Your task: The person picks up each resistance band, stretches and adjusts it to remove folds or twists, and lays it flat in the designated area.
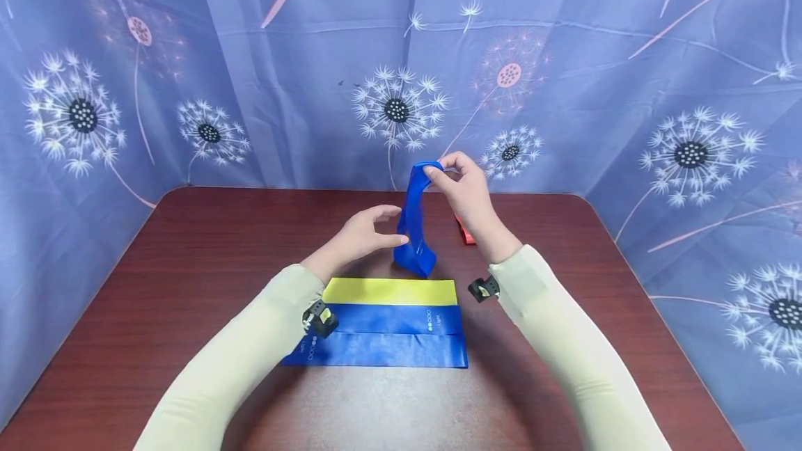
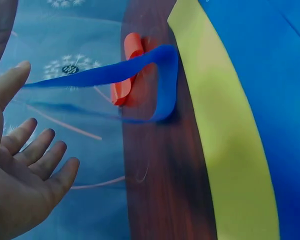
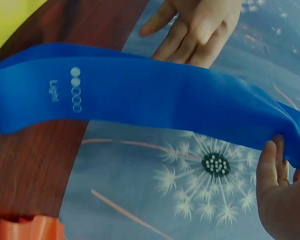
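Note:
A blue resistance loop band (image 1: 413, 218) hangs upright over the table, its upper end pinched between the thumb and fingers of my right hand (image 1: 466, 190). White dots and the word "Light" show on the band (image 3: 140, 95) in the right wrist view. My left hand (image 1: 360, 239) is beside the band's lower half, thumb and fingers spread apart. In the left wrist view that left hand (image 2: 27, 180) has its palm turned up and its fingers loosely extended, with nothing in them. The band's bottom bend comes down at the tabletop, behind the flat bands.
Flat on the table in front lie a yellow band (image 1: 391, 291) and blue bands (image 1: 388, 350), overlapping. A red-orange band (image 2: 125, 75), folded or rolled, lies farther back, partly behind my right hand in the head view. A dandelion-print curtain (image 1: 301, 89) surrounds the brown table (image 1: 207, 249).

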`<state>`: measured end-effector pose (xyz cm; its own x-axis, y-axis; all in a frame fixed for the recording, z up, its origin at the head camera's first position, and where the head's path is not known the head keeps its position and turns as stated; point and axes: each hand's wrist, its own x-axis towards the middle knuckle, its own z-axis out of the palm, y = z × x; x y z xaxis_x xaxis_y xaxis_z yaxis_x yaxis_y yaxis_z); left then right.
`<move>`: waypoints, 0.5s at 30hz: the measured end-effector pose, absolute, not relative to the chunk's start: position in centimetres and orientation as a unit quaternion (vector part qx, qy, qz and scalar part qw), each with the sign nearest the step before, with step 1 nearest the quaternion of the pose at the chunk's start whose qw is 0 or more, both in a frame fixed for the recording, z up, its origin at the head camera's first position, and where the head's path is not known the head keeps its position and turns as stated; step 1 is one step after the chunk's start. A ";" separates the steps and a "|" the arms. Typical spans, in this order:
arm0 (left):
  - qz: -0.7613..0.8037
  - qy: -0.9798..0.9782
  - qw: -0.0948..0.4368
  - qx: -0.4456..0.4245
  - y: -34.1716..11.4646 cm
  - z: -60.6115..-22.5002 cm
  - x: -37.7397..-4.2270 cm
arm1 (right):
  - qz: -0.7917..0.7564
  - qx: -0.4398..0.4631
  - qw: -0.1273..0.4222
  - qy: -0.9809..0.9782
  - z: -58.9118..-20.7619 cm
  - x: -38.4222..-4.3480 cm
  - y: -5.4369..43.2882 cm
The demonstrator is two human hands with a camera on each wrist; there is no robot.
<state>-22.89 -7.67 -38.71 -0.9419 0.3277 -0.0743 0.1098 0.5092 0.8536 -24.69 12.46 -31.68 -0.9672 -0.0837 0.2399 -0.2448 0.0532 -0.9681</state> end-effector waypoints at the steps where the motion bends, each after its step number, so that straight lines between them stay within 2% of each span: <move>1: 0.478 0.861 0.116 0.126 -7.4 -38.8 -22.9 | 0.680 0.113 0.058 -0.722 -31.7 -24.6 12.2; 7: 0.458 0.875 0.108 0.109 -6.9 -40.0 -23.0 | 0.702 0.112 0.045 -0.702 -31.8 -24.7 11.2; 15: 0.454 0.883 0.071 0.094 -7.4 -41.5 -23.9 | 0.769 0.103 0.014 -0.631 -31.9 -25.2 10.9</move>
<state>-23.91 -7.42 -41.46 -0.9723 0.2305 -0.0396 0.1022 0.5708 0.8147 -25.19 10.92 -31.89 -0.9782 -0.1082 0.1771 -0.1527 -0.2028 -0.9672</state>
